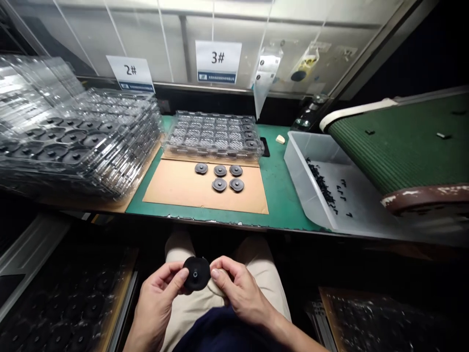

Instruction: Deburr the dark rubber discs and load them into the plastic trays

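Above my lap, my left hand (159, 298) pinches a round black plastic disc (197, 275) with a small ring mark at its centre. At the disc's right edge is my right hand (238, 288), its fingers closed on a pale beige, rounded pad (217, 287); whether it is cloth or foam I cannot tell. On the bench, several dark round parts with a central stud (220, 185) lie on a sheet of brown cardboard (176, 188).
Behind the cardboard stands a clear tray stack (208, 132); taller tray stacks (91, 142) rise at left. A translucent bin (311, 195) holding small black pieces is at right, beside a green conveyor belt (403, 132). A beige lump (280, 139) lies near the bin.
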`<state>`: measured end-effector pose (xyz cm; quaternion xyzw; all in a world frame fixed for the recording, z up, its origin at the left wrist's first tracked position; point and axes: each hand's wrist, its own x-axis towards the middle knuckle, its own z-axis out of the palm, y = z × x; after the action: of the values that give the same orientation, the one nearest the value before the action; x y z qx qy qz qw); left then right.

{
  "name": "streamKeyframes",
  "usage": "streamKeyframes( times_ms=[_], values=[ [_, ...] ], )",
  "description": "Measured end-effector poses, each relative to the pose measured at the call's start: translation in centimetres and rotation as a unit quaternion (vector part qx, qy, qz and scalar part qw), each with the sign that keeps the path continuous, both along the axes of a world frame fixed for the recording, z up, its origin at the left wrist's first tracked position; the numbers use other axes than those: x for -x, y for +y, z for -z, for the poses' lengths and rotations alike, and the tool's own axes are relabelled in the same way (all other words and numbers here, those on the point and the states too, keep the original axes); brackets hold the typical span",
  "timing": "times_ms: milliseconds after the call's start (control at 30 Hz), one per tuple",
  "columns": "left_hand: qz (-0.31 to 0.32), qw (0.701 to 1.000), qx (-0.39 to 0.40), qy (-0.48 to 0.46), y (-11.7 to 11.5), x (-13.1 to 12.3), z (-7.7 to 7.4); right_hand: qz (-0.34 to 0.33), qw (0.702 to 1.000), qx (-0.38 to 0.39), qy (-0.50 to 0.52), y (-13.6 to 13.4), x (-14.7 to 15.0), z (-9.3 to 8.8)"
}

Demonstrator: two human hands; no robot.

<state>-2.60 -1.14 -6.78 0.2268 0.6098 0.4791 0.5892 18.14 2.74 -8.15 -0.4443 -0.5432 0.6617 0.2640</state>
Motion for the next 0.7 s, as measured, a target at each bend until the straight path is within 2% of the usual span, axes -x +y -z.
streamKeyframes(
  times_ms=[100,133,200,267,333,400,500,600,700],
  values=[
    [-0.017,1.000,-0.002,-0.006,0.8,0.6,0.2,0.057,0.998,0.016,-0.030,2.3,-1.5,0.9],
    [-0.030,0.999,-0.006,-0.010,1.1,0.9,0.2,0.080,0.995,-0.003,-0.056,3.4,-2.3,1.3],
    [-0.061,0.998,-0.022,-0.009,1.9,1.5,0.1,0.119,0.980,-0.092,-0.130,6.1,-4.6,2.2],
    [-0.086,0.995,-0.048,0.009,3.0,2.6,-0.3,0.162,0.941,-0.203,-0.216,9.4,-7.3,3.3],
    [-0.097,0.991,-0.084,0.049,4.4,4.4,-1.2,0.198,0.889,-0.274,-0.308,12.9,-10.1,4.7],
    [-0.108,0.983,-0.116,0.093,5.8,6.9,-2.4,0.212,0.844,-0.329,-0.367,16.0,-12.8,6.4],
    [-0.134,0.967,-0.153,0.153,8.4,11.4,-5.2,0.210,0.810,-0.350,-0.422,19.1,-15.8,9.2],
    [-0.166,0.938,-0.194,0.236,11.9,16.0,-8.5,0.223,0.802,-0.351,-0.430,20.1,-17.3,11.7],
    [-0.177,0.897,-0.221,0.341,17.1,20.0,-12.1,0.232,0.800,-0.348,-0.430,19.7,-17.3,12.9]
  ],
)
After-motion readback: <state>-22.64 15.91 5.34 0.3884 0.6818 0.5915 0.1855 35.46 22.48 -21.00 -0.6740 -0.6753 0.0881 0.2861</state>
